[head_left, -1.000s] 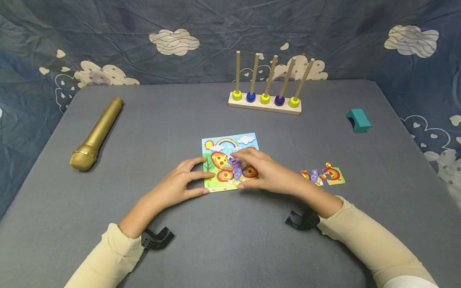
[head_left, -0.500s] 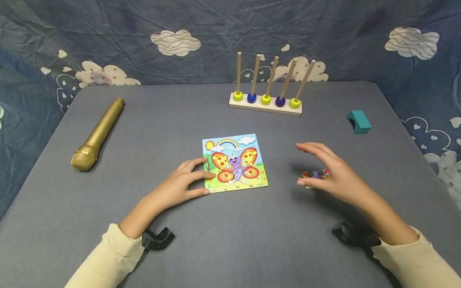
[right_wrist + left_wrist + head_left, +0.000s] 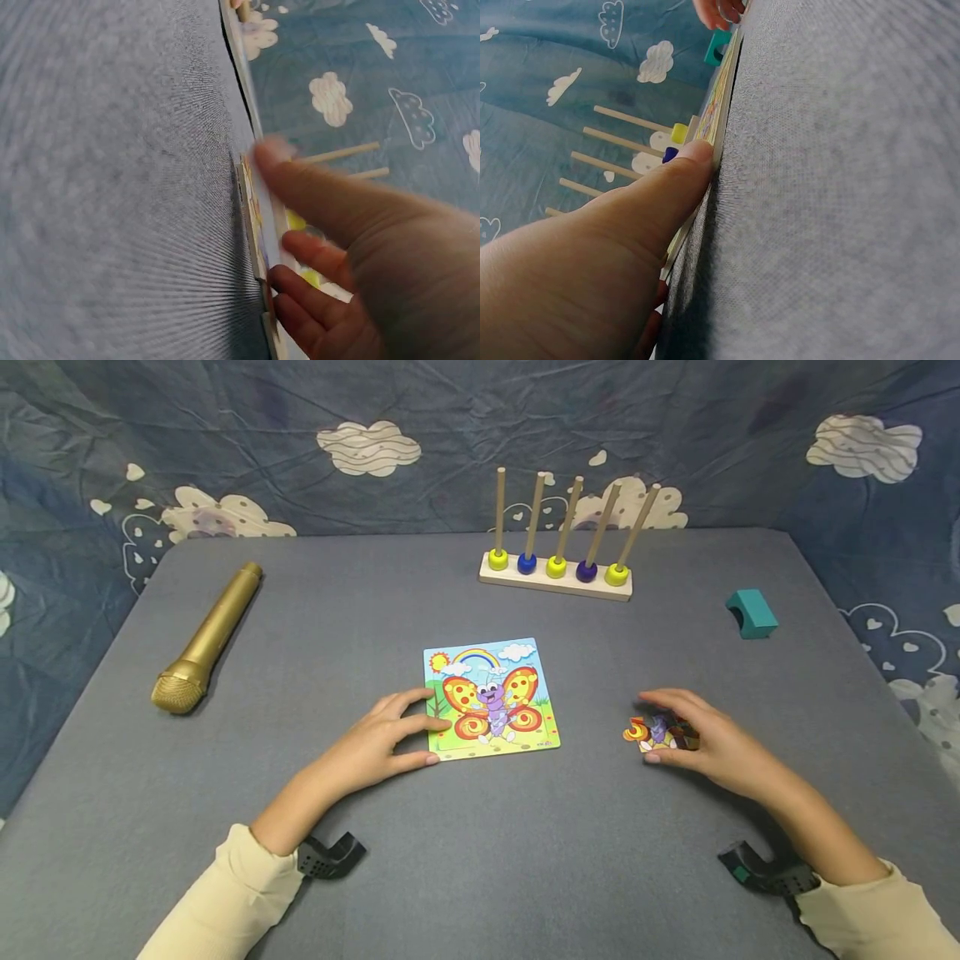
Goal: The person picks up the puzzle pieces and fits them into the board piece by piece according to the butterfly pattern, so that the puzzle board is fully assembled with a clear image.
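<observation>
A square butterfly puzzle board (image 3: pixel 491 693) lies flat, its picture of a purple butterfly under a rainbow fully in sight. My left hand (image 3: pixel 367 747) rests at its left edge, fingers spread, fingertips touching the board; in the left wrist view the thumb (image 3: pixel 671 187) lies along the rim. Off to the right, a few loose puzzle pieces (image 3: pixel 652 735) lie together on the table. Over them is my right hand (image 3: pixel 720 747), thumb and fingers apart on either side, partly covering them. The right wrist view shows the pieces (image 3: pixel 253 217) flat beneath the blurred thumb.
At the back stands a wooden peg stand (image 3: pixel 555 581) with yellow, blue and purple beads. A golden microphone (image 3: pixel 210 639) lies on the left, and a teal arch block (image 3: pixel 753 614) on the far right. Patterned cloth (image 3: pixel 450 443) hangs behind the grey table (image 3: pixel 480 860).
My right hand has left the board, moved right and come down over the loose pieces, which shifted slightly. The butterfly picture is now uncovered. My left hand has stayed in place.
</observation>
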The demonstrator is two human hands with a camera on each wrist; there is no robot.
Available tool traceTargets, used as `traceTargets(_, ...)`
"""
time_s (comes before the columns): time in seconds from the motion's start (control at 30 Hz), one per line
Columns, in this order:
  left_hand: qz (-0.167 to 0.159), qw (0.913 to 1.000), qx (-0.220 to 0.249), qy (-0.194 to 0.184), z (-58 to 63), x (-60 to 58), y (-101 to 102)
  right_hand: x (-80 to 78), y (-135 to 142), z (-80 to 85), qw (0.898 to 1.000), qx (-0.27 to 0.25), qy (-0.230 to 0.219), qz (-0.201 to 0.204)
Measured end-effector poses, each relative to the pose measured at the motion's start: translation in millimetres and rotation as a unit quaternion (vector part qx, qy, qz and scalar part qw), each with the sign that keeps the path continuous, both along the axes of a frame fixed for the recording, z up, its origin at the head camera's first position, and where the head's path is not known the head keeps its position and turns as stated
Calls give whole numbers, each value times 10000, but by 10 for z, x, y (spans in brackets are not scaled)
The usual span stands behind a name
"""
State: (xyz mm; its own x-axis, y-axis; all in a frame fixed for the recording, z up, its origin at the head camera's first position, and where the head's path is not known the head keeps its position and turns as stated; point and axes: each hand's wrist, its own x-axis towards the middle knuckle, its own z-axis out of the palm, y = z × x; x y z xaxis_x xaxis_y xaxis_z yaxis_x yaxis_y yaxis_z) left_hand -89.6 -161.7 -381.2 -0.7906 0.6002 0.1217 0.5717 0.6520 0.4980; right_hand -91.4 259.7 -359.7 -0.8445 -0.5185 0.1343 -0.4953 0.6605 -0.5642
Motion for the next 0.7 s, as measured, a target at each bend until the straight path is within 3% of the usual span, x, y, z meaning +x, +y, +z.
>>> traceTargets(0.43, 1, 10000, -3, -28, 21, 7, 5, -106, -7, -15, 9987, 435, -73, 245)
traceTargets(0.7, 0, 10000, -9, -18, 25, 8, 8, -162, -79, 32, 9968, 675, 120, 407)
